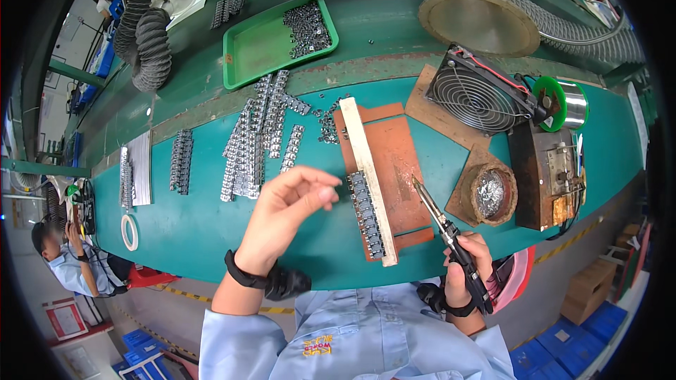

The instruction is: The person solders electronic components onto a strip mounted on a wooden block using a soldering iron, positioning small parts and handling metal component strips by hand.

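Note:
My left hand point(285, 204) hovers just left of a row of small dark electronic parts point(366, 216), with thumb and forefinger brought together. Anything between those fingertips is too small to make out. The row lies along a pale wooden strip point(367, 176) on a reddish-brown board point(394, 169). My right hand point(473, 267) is wrapped round the black handle of a soldering iron point(451, 239). Its metal tip points up and left over the board, right of the strip. Small loose parts point(328, 123) are scattered by the strip's far end.
Metallic part strips point(246, 144) pile up left of the board. Beyond them stands a green tray point(246, 56) with small dark pieces. At right are a fan point(479, 91), a solder spool point(563, 104), a solder pot point(493, 193) and a dark box point(531, 176). An extraction hood point(479, 14) overhangs the back.

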Motion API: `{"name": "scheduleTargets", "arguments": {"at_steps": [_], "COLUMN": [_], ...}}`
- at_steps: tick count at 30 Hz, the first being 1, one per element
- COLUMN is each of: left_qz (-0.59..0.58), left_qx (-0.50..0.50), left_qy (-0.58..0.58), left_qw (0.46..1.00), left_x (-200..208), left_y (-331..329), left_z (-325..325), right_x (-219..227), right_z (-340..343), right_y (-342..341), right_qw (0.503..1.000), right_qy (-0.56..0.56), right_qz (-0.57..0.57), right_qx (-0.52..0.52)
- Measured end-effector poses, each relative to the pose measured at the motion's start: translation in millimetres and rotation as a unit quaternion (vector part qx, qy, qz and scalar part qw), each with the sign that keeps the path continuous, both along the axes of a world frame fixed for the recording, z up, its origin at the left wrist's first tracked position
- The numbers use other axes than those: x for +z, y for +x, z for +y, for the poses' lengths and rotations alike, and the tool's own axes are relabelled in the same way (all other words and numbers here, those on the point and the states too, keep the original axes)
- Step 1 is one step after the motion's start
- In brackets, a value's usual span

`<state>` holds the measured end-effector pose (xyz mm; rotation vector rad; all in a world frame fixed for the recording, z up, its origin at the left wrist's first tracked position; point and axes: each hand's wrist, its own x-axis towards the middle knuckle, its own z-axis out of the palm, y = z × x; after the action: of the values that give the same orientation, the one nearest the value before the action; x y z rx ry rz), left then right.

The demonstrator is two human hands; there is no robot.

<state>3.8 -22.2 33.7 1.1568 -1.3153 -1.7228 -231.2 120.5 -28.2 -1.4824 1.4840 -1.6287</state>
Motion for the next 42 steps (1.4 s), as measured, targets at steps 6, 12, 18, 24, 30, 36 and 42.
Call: {"name": "scheduleTargets", "arguments": {"at_steps": [6, 12, 18, 24, 30, 36, 42], "left_qz": [0.181, 0.192, 0.148, 0.121, 0.073, 0.095, 0.101], "left_qx": [-0.003, -0.006, 0.000, 0.003, -0.014, -0.002, -0.003], "left_qy": [0.189, 0.214, 0.180, 0.191, 0.184, 0.203, 0.208], "left_qw": [0.965, 0.958, 0.972, 0.974, 0.980, 0.975, 0.973], "left_x": [-1.0, -7.7, -13.5, -16.0, -24.7, -22.2, -22.4], "left_y": [4.3, 2.8, 2.9, 0.1, -2.9, -12.6, -15.9], "left_z": [34.4, 50.3, 59.1, 61.7, 61.8, 57.3, 53.8], "right_x": [-0.8, 0.5, 0.0, -1.4, -1.2, -3.4, -3.0], "right_z": [0.6, 2.0, 2.8, 3.5, 1.5, 1.7, 1.2], "right_y": [0.1, 0.2, 1.5, 0.4, 0.4, 0.2, -0.9], "right_qw": [1.000, 1.000, 1.000, 1.000, 1.000, 1.000, 1.000], "right_qy": [0.002, 0.013, 0.025, 0.021, 0.011, 0.005, 0.002], "right_qz": [0.008, 0.012, 0.010, 0.010, 0.005, -0.002, 0.001], "right_qx": [0.003, -0.004, -0.001, -0.001, 0.004, 0.004, 0.010]}}
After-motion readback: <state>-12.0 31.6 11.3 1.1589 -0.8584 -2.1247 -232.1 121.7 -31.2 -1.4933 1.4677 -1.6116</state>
